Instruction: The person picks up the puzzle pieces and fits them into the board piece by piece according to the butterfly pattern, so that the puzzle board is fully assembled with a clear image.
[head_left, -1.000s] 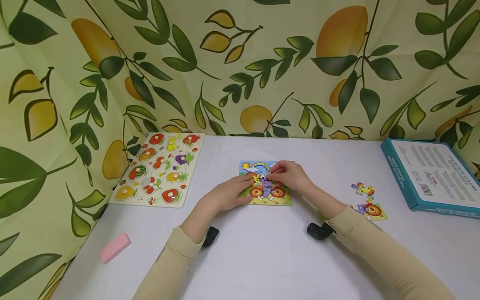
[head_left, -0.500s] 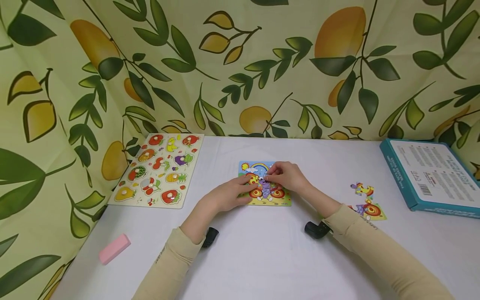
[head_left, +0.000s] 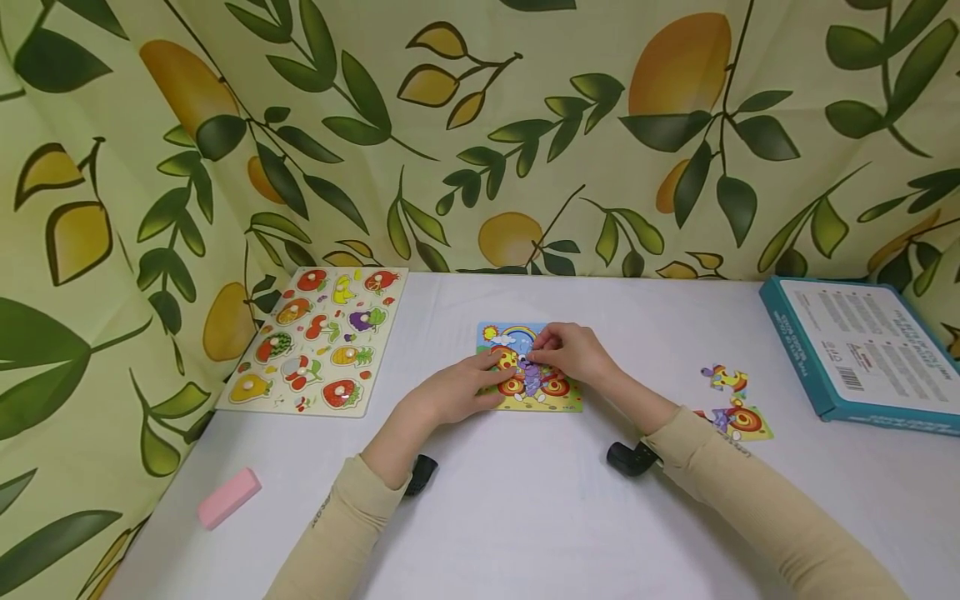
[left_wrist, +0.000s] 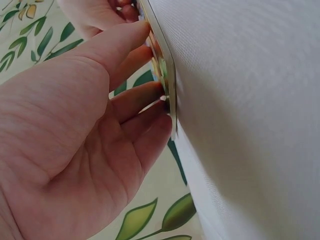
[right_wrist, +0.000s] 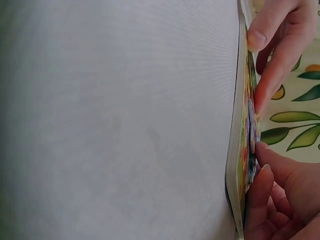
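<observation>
A small jigsaw puzzle board [head_left: 546, 402] with a rainbow and a butterfly-like figure lies in the middle of the table in the head view. My left hand [head_left: 457, 390] rests on its left side, fingers extended; the left wrist view has the fingertips touching the board's face [left_wrist: 163, 70]. Over the upper right part, my right hand [head_left: 579, 353] pinches a puzzle piece [head_left: 527, 360] between thumb and index finger at the figure's head. Most of that piece is hidden by the fingers. Seen from the right wrist, the piece sits against the board's surface [right_wrist: 241, 165].
Loose puzzle pieces [head_left: 748, 422] lie to the right, partly behind the right sleeve. A fruit peg board [head_left: 303, 398] is at back left, a pink block [head_left: 229, 497] at front left. A teal-edged box [head_left: 862, 333] stands at back right. Patterned cloth [head_left: 480, 125] hangs behind.
The right hand has shifted very slightly left and down over the figure's head, still pinching the piece. The left hand stays in place on the board.
</observation>
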